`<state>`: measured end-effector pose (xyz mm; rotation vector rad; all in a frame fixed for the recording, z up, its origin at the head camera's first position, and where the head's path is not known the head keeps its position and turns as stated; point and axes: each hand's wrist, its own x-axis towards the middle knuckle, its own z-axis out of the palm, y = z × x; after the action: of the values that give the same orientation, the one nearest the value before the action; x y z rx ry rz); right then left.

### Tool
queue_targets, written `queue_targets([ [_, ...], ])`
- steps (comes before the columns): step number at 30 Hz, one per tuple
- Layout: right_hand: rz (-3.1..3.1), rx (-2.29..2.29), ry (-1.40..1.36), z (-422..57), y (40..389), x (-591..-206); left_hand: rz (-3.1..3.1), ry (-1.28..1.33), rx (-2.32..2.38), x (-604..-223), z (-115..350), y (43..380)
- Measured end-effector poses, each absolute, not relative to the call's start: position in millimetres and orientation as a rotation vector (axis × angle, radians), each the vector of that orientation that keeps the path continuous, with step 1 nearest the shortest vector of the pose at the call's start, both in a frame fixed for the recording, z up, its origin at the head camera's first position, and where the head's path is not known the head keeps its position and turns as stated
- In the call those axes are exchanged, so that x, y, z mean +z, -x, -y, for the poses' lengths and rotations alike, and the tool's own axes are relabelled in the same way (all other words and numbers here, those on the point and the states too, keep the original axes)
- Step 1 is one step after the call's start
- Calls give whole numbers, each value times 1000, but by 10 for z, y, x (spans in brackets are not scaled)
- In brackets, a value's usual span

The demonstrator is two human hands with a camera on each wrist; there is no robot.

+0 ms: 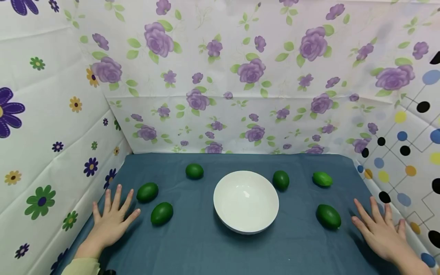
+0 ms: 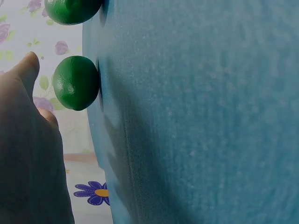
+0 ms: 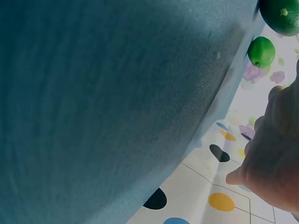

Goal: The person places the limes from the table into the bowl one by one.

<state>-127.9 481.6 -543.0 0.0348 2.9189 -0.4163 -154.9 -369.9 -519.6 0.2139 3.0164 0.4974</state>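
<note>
Fingers spread, my left hand [image 1: 110, 225] hovers over the table's left side and holds nothing. Closest to it are two dark green limes [image 1: 148, 192], one by the fingertips and another lime [image 1: 162, 213] right of the thumb. On the far right, my right hand [image 1: 382, 233] is spread too, with nothing in it. A dark green lime [image 1: 328, 217] lies just left of that hand, and a brighter green lime [image 1: 322, 179] sits farther back. Between the hands stands a white bowl [image 1: 246, 202] with nothing inside. Each wrist view catches part of its hand beside two limes.
Behind the bowl, one lime [image 1: 194, 171] lies to the left, and another lime [image 1: 280, 180] sits close by the bowl's right rim. A blue cloth [image 1: 192, 248] covers the table. Patterned white sheets [image 1: 220, 76] rise at the back and both sides.
</note>
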Motion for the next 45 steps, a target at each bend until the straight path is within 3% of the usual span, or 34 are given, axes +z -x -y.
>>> queue_targets([
  [30,-3100,-596,12,-4641,1191,-5184,-3285,-391,676,-5069,3545,1531],
  [45,-3324,-545,10,-4474,1121,-5133,-3519,-857,1101,-4929,3051,1632],
])
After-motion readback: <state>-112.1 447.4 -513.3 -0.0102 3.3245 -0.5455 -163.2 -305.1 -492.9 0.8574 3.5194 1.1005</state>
